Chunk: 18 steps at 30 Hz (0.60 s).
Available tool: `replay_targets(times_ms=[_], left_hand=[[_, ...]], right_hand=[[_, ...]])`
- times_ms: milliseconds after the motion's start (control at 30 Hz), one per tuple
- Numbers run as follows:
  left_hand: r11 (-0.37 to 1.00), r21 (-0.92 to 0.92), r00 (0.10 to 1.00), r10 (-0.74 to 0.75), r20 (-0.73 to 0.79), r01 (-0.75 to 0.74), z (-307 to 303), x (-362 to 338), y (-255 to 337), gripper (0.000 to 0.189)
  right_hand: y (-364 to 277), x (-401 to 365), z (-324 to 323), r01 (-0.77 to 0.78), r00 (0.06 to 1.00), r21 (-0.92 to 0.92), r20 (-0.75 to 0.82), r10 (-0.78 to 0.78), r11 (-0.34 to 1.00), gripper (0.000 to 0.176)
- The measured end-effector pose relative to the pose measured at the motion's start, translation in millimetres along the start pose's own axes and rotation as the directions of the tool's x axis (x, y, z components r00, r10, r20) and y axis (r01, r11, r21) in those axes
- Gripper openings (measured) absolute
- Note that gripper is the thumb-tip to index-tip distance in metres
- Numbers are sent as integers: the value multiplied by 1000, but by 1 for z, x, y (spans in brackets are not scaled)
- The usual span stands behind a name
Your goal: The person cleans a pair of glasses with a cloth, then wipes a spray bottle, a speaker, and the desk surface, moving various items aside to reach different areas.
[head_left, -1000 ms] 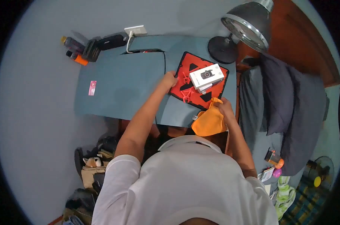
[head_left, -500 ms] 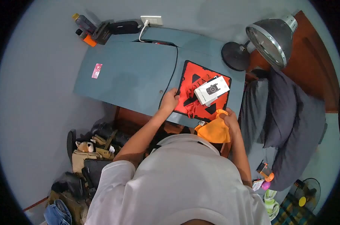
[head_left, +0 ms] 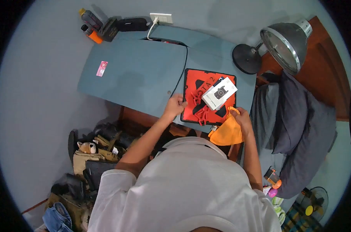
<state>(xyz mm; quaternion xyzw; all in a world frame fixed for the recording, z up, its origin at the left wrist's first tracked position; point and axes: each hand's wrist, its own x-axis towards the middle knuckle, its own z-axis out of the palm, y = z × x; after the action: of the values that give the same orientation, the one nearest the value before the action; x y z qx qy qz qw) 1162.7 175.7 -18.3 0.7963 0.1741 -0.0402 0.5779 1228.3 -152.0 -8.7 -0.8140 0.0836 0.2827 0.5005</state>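
Note:
A red mouse pad point(head_left: 190, 81) with a black border and dark lettering lies on the desk in front of me. My left hand point(head_left: 174, 107) is at its left edge, thumb and fingers closed on the rim. My right hand point(head_left: 242, 119) grips the upper corner of an orange cloth point(head_left: 226, 130), which hangs down past the pad's lower right corner. On the pad rests a white box point(head_left: 222, 92) with a camera pictured on it, tilted over something partly hidden underneath. Beside the box sit small red plastic pieces point(head_left: 201, 115), too small to identify.
The blue-grey desk point(head_left: 136, 73) bears a pink card point(head_left: 102, 68), a black cable and a desk lamp point(head_left: 247, 58). Bottles point(head_left: 91, 17) and a black speaker point(head_left: 133, 24) stand at the back left. Dark pillows point(head_left: 295, 116) are at right, bags point(head_left: 82, 162) at lower left.
The mouse pad has turned clockwise, so its edges sit straighter. My right hand has moved slightly right and down with the orange cloth, which hangs lower.

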Motion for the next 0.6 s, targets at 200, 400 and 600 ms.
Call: replay_targets(times_ms=[200, 400, 600], left_hand=[[925, -100, 930, -362, 63, 367, 6, 27, 69, 29], [999, -40, 999, 29, 26, -27, 20, 45, 20, 40], [997, -26, 997, -75, 21, 76, 20, 42, 42, 47]], right_hand=[[-21, 25, 2, -5, 995, -115, -96, -7, 993, 22], [1, 40, 7, 135, 991, 96, -34, -133, 986, 12], [4, 32, 11, 89, 996, 371, -19, -88, 925, 10]])
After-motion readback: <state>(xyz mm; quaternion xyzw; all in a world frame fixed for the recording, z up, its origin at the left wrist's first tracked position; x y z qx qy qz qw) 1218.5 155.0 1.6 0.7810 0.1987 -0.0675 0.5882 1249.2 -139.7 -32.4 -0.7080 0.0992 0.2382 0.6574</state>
